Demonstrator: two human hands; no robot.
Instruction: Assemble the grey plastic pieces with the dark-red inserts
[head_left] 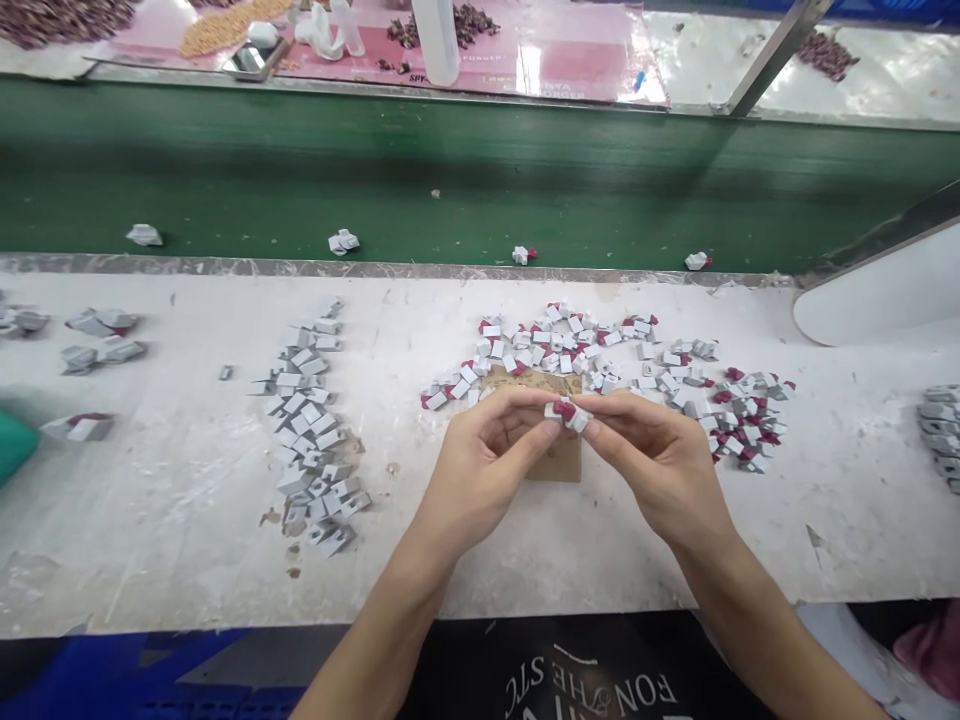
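Between my two hands is a small grey-and-dark-red plastic piece. My left hand pinches its left side with thumb and fingertips, and my right hand pinches its right side. Beneath them a brown cardboard piece lies on the white worktable. Just beyond my hands, grey and red pieces are spread in a loose arc. More such pieces are heaped to the right of my right hand. A long pile of plain grey pieces lies to the left.
A green conveyor belt runs behind the table, carrying several small pieces. Across it are a pink sheet and a white bottle. A white curved panel stands at the right. Grey parts lie at far left.
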